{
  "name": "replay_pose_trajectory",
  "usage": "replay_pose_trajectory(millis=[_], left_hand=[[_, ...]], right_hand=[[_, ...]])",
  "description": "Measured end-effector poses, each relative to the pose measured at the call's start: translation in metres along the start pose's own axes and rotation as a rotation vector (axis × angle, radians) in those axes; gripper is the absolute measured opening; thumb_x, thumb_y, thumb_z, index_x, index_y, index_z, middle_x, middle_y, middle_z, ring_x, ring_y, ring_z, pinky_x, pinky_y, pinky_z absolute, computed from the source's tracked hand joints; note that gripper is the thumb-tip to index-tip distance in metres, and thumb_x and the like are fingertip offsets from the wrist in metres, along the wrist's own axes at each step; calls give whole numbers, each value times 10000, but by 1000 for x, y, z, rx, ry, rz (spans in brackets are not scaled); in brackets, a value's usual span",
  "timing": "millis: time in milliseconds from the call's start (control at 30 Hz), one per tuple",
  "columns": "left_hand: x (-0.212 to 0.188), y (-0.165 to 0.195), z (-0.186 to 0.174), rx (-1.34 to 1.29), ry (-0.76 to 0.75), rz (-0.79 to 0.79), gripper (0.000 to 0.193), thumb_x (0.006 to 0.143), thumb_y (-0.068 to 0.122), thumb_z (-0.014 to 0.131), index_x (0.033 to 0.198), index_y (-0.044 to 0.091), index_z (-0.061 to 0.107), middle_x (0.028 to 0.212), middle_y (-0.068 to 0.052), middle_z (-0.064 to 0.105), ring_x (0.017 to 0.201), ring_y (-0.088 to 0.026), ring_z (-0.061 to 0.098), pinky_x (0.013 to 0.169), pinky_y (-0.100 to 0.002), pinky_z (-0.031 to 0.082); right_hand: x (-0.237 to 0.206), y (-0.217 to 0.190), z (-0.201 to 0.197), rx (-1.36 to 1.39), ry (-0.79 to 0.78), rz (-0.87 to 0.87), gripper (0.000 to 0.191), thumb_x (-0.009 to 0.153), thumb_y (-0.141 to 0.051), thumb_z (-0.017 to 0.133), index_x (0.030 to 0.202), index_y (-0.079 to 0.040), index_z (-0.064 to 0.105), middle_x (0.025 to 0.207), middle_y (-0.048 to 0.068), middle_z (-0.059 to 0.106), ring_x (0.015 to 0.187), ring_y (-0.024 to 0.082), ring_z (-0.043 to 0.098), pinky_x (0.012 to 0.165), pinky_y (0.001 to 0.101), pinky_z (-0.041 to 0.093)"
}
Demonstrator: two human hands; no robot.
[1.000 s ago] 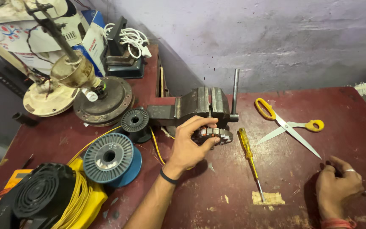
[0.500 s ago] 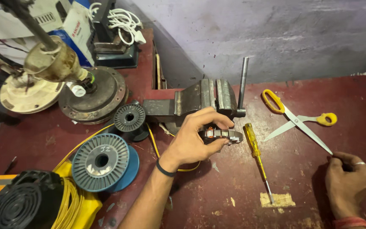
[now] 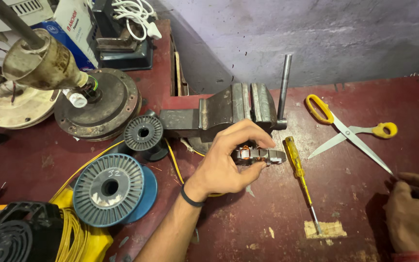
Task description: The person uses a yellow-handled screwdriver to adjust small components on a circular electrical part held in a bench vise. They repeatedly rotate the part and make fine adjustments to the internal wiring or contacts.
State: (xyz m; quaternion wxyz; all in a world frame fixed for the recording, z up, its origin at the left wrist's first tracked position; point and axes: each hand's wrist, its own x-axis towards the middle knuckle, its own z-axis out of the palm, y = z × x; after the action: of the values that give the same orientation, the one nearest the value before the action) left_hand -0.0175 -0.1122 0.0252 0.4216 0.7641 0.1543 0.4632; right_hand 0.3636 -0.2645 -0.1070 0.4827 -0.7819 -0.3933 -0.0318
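My left hand grips a small motor stator with copper windings, held just in front of a grey bench vise on the dark red table. A yellow-handled screwdriver lies just right of the stator. My right hand rests at the table's right edge, fingers curled; its fingertips touch the blade tip of the open yellow-handled scissors. Whether it holds anything small is hidden.
Left of the vise lie a black wire spool, a larger grey spool on a blue one, yellow wire, a black fan part and a round motor housing. Boxes and a white cable stand behind.
The view has shifted, so everything sits more to the right and larger. My left hand keeps its grip on the stator by the vise; my right hand has stayed near the scissors' tip.
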Motion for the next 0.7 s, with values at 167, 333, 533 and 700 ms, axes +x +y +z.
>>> replay_pose_trajectory(millis=[167,333,533,700], left_hand=[[-1,0,-2,-18,-24,0,340,754,6,673,1092,36,673,1064,-83,662,1006,-203,678,949,-325,558],[-1,0,0,-1,-10,-3,316,782,14,675,1097,42,675,1037,-75,653,946,-184,672,936,-320,550],[-1,-2,0,20,1,-4,323,764,16,678,1085,50,680,985,-66,630,972,-194,659,914,-311,537],[0,-6,1,30,10,4,308,766,17,689,1073,44,677,987,-66,631,963,-191,655,905,-307,535]], right_hand=[[-6,21,-3,7,-2,-31,120,1026,146,474,1080,113,576,981,245,676,840,244,702,700,320,559],[-3,29,-1,-8,-16,-13,150,1019,145,463,1083,95,589,987,216,686,873,224,714,714,288,567],[-3,20,-1,-34,6,9,123,1027,141,504,1084,90,601,926,218,674,725,244,643,615,310,518],[-2,23,-2,188,31,-2,192,981,118,457,1105,42,583,948,138,653,796,149,687,723,261,576]])
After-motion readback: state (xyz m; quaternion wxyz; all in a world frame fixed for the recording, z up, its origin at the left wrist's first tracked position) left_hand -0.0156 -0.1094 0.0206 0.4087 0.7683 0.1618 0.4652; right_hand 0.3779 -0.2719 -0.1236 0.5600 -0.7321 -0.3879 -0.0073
